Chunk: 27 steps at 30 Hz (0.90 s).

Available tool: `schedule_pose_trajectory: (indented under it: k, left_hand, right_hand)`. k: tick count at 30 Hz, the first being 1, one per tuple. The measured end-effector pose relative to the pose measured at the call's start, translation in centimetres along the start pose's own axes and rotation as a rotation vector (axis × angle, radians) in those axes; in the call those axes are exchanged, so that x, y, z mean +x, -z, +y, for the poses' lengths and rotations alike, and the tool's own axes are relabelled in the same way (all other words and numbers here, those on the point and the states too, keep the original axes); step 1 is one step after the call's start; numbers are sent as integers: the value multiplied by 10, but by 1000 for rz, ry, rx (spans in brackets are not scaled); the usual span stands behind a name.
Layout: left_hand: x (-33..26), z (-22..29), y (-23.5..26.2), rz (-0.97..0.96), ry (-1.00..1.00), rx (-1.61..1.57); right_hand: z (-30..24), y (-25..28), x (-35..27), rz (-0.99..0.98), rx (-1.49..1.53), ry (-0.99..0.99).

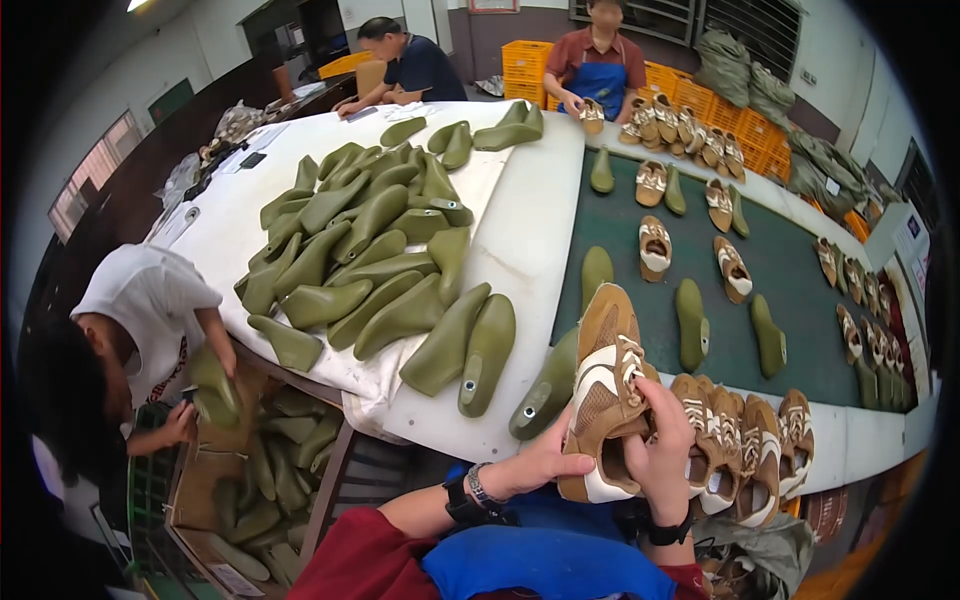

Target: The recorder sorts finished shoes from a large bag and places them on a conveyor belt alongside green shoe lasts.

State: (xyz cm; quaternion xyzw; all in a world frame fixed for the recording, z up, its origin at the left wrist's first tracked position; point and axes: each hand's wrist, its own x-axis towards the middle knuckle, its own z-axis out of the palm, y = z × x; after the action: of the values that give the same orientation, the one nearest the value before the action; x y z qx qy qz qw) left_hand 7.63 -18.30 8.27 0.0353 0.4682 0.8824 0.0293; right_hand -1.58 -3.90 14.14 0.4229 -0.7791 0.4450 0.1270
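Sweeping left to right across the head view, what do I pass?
Person in white shirt → heap of green shoe lasts → held brown-and-white shoe → near row of shoes → rightmost shoe cluster

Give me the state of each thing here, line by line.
Held shoe: laced, toe pointing away
Left hand: closed on it
Right hand: closed on it
Shoe row: side by side
Last pile: jumbled
Bin: open, holding lasts
Orange crates: stacked
Green belt: loaded; motion unclear
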Motion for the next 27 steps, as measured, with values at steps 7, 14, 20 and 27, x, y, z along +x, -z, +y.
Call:
schedule_pose_trajectory:
  k: [7,14,20,27]
  left_hand:
    - [3,20,18,244,-81,-208]
    - [3,1,22,147,-134,-94]
    - [6,2,15,275,-119,185]
    - [-8,29,6,231,-470,1297]
  right_hand:
    - [-4,2,-24,69,88,-44]
    - [-15,-6,-26,-240,297,-59]
    - [-2,-12,-31,-189,180,-112]
    - [-2,-11,-31,-157,136,-125]
